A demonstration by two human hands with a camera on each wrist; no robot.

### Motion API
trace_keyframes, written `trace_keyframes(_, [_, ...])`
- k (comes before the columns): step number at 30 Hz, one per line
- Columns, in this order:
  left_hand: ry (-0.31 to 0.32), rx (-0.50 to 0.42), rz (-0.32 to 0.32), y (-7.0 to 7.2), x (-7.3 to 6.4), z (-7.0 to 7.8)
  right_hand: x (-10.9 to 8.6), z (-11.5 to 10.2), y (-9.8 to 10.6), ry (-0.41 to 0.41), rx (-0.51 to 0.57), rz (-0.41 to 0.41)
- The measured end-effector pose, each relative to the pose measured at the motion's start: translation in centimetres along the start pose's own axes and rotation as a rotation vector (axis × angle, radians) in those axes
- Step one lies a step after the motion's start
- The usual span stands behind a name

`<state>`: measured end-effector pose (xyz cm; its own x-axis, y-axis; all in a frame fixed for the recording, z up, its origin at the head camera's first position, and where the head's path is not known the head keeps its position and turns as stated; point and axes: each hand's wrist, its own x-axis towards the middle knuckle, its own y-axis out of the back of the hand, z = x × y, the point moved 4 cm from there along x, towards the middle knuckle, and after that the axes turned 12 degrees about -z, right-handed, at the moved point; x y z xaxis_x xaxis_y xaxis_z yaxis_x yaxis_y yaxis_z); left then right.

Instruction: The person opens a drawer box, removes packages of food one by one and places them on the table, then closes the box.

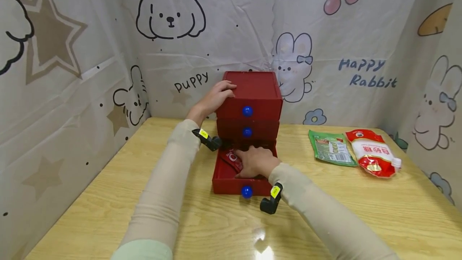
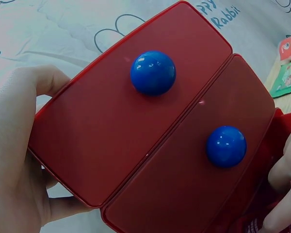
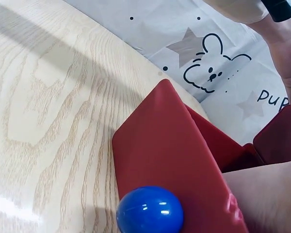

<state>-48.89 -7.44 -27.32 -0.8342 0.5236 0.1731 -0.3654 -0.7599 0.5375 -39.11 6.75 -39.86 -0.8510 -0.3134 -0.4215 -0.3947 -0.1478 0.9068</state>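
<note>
A red drawer cabinet (image 1: 249,109) with round blue knobs stands against the back wall, its bottom drawer (image 1: 231,186) pulled out. My left hand (image 1: 215,97) grips the cabinet's upper left corner; in the left wrist view, fingers bend over its edges. Inside the open drawer lies a red packet (image 1: 232,160) with white printing. My right hand (image 1: 258,161) reaches into that drawer and rests on the packet, thumb and index finger spread apart. Its other fingertips are hidden. From the right wrist view, the drawer front and its blue knob (image 3: 150,209) cover most of this hand.
On the right of the wooden table (image 1: 306,212) lie a green packet (image 1: 331,149) and a red-and-white bag (image 1: 371,151) with a white cap. Cloth walls (image 1: 234,47) with cartoon prints enclose the back and both sides. The two upper drawers are closed.
</note>
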Motion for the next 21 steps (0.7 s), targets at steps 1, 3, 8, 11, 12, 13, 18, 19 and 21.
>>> trace_keyframes(1, [-0.003, 0.000, 0.001, 0.04, -0.04, 0.10, 0.02, -0.02, 0.07, 0.003, -0.002, -0.001])
trace_keyframes(3, [-0.003, 0.007, -0.001, 0.09, -0.09, 0.21, 0.01, -0.05, 0.22, 0.010, 0.000, -0.006])
trace_keyframes(8, [0.000, 0.023, -0.004, 0.05, -0.15, 0.13, -0.09, -0.15, 0.30, 0.027, 0.022, -0.017])
trace_keyframes(11, [-0.004, 0.020, -0.001, 0.01, -0.18, 0.11, -0.04, -0.16, 0.19, 0.033, 0.037, -0.008])
trace_keyframes(12, [-0.003, 0.019, -0.001, 0.00, -0.19, 0.10, 0.00, -0.17, 0.15, 0.030, 0.037, -0.004])
trace_keyframes(13, [-0.004, 0.018, -0.001, 0.00, -0.18, 0.08, 0.02, -0.17, 0.11, 0.027, 0.037, -0.001])
trace_keyframes(18, [-0.002, 0.012, 0.001, 0.04, -0.01, -0.12, 0.11, -0.18, 0.04, 0.013, 0.020, 0.008])
trace_keyframes(19, [-0.004, 0.014, 0.001, 0.03, 0.03, -0.14, 0.13, -0.17, 0.04, 0.013, 0.020, 0.009])
trace_keyframes(21, [-0.006, 0.018, 0.002, 0.02, 0.07, -0.14, 0.14, -0.13, 0.05, 0.016, 0.022, 0.009])
